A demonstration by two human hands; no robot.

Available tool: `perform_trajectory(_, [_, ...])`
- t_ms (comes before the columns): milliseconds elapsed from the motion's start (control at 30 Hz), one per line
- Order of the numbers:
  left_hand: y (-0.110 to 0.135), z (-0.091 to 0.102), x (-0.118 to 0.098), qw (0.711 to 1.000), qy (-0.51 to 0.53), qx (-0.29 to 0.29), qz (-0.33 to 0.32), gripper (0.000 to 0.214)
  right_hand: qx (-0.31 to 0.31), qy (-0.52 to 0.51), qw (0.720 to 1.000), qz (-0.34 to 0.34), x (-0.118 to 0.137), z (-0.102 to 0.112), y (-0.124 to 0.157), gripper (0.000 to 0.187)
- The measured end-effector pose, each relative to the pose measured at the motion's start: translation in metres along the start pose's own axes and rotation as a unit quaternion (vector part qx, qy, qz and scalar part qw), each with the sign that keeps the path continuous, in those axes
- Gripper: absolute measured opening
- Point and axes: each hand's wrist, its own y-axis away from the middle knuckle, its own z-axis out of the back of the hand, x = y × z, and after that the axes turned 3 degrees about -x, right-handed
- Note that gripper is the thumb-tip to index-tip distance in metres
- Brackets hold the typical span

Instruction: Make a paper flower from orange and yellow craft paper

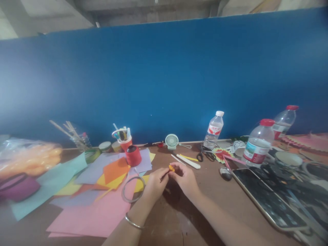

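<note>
Between the fingertips of both hands is a small yellow-orange piece (171, 168), perhaps folded or rolled paper; its exact kind is too small to tell. My left hand (158, 181) pinches it from the left, with a silver bangle on the wrist. My right hand (185, 177) grips it from the right with thumb and forefinger. Just beyond the hands lie a white-handled craft knife or similar slim tool (188, 161) and a yellow strip (189, 157). A grey tape ring (124, 191) rests on the papers beside my left forearm.
Coloured paper sheets (89, 218) spread across the left. A red thread spool (133, 156), a cup of tools (126, 143) and a small fan (171, 141) stand toward the blue partition (164, 78). Scissors (206, 155), water bottles (258, 143) and a phone (269, 198) occupy the right.
</note>
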Motion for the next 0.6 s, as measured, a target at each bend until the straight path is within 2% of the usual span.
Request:
perform_trajectory(333, [0.0,-0.002,0.009,0.999,-0.017,-0.031,0.014,0.026,0.035,-0.043,0.998,0.001,-0.01,0.001,-0.006,0.039])
perform_trajectory(500, [0.0,-0.003,0.009,0.999,0.0,-0.03,0.036,0.026,0.056,-0.005,0.998,0.003,-0.014,0.003,-0.009,0.023])
perform_trajectory(600, [0.0,-0.004,0.007,0.998,0.01,-0.031,0.048,0.022,0.05,-0.021,0.999,-0.001,-0.014,0.003,-0.008,0.023])
